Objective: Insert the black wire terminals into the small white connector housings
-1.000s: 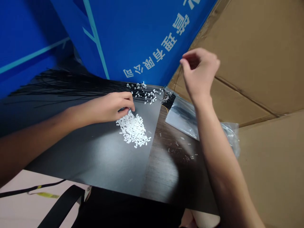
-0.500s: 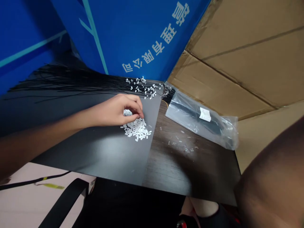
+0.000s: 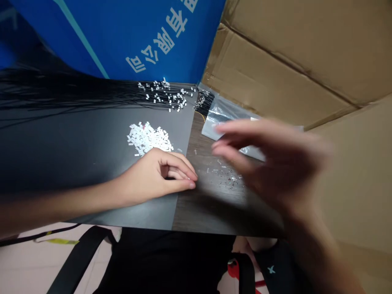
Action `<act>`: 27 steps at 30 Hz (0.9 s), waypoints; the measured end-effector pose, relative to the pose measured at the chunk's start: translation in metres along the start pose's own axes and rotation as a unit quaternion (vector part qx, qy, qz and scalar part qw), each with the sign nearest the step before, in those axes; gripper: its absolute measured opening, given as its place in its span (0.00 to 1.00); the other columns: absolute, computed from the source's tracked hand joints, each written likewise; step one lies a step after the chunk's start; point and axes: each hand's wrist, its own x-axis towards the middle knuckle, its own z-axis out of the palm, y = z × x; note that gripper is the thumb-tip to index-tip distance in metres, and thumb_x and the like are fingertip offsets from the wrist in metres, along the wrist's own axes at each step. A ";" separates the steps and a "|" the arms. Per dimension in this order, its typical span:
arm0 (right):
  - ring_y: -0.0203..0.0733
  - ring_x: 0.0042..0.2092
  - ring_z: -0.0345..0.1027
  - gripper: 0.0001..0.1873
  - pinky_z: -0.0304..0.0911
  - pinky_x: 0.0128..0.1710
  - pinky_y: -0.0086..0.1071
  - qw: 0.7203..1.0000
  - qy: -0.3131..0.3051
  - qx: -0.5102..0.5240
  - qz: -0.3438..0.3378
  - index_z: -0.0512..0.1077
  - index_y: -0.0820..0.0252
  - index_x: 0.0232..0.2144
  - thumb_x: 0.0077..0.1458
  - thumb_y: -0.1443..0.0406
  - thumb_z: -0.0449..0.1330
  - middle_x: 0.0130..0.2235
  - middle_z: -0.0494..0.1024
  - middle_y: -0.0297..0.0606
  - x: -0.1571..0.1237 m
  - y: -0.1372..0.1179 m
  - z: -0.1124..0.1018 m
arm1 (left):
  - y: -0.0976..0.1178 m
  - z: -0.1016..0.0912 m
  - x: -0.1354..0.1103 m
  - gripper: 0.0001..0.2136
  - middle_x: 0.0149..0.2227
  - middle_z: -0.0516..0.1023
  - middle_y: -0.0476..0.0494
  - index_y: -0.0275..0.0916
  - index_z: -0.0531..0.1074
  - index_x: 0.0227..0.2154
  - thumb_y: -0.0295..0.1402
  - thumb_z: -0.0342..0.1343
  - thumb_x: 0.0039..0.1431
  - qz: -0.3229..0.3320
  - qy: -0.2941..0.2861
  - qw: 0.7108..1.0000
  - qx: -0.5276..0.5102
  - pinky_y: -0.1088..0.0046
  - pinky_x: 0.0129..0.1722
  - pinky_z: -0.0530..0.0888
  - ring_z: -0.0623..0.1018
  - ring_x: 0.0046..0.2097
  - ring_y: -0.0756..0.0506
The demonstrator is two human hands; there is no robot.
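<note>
My left hand (image 3: 162,175) rests on the dark mat (image 3: 76,171) just below a heap of small white pieces (image 3: 148,138). Its fingers are pinched together; what they hold is too small to make out. My right hand (image 3: 269,161) hovers blurred above the brown tabletop (image 3: 208,204), fingers spread, nothing seen in it. A bundle of thin black wires (image 3: 61,92) lies along the mat's far edge, several with white pieces (image 3: 165,96) on their ends.
A clear plastic bag (image 3: 220,118) holding black wires lies at the back right. Scattered white bits (image 3: 223,171) dot the tabletop. A blue printed panel (image 3: 137,36) and cardboard boxes (image 3: 290,61) wall in the back and right. A black strap (image 3: 76,261) hangs below the table.
My left hand drew back from the white heap toward me, fingers pinched. My right hand came back into view and swung in over the tabletop. The view shifted left and down.
</note>
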 end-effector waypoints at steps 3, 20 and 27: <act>0.40 0.40 0.91 0.16 0.88 0.44 0.34 0.980 -0.033 0.189 0.061 0.89 0.52 0.55 0.70 0.75 0.76 0.45 0.95 0.32 -0.024 -0.003 0.054 | -0.010 0.005 -0.005 0.04 0.39 0.94 0.41 0.40 0.93 0.36 0.29 0.80 0.58 -0.024 0.052 0.998 -0.028 0.79 0.44 0.89 0.93 0.40 0.45; 0.43 0.49 0.91 0.15 0.90 0.52 0.36 0.965 0.043 0.243 0.088 0.89 0.58 0.51 0.68 0.78 0.77 0.50 0.94 0.44 -0.064 -0.005 0.093 | -0.011 0.008 -0.020 0.06 0.38 0.92 0.46 0.41 0.92 0.32 0.23 0.76 0.58 -0.056 0.100 0.992 -0.054 0.88 0.43 0.87 0.93 0.40 0.49; 0.40 0.48 0.89 0.13 0.86 0.52 0.33 0.950 0.045 0.270 0.151 0.88 0.59 0.50 0.68 0.77 0.76 0.48 0.92 0.42 -0.062 -0.006 0.093 | -0.012 0.004 -0.021 0.05 0.39 0.93 0.46 0.42 0.92 0.34 0.24 0.76 0.61 -0.037 0.094 0.994 -0.028 0.85 0.45 0.88 0.93 0.41 0.48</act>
